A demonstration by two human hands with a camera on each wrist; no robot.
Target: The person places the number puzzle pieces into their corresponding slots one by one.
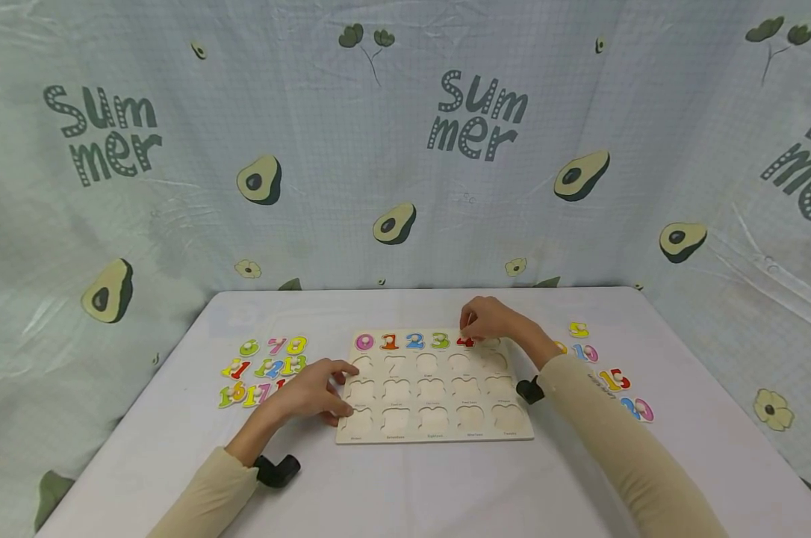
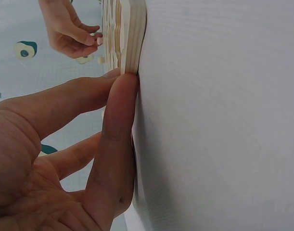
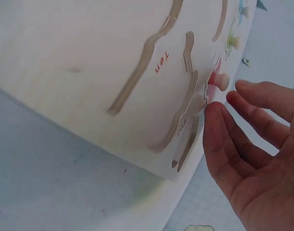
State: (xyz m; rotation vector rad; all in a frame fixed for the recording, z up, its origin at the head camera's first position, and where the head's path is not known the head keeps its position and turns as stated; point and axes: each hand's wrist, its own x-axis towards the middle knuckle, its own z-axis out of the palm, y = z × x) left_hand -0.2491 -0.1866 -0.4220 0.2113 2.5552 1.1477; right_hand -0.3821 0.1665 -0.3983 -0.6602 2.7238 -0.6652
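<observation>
Across the table [image 1: 405,497], the head view shows the red 4 [image 1: 465,343] in the puzzle board's [image 1: 419,436] top row, the left-wrist view the left hand [image 2: 48,183] resting relaxed against the board's edge, and the right-wrist view the right hand [image 3: 255,180], pinching nothing, parted about the knob [image 3: 221,81], probably the surest hold on a light, stiff piece.

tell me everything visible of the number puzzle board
The pale number puzzle board looks wooden, with a layered edge and printed words by its recesses. It lies flat on the white table. Its top row holds number pieces 0 to 4, with the Five recess unfilled; the three rows below hold none. The left hand touches its left side; whether the right hand touches the board is unclear.
</observation>
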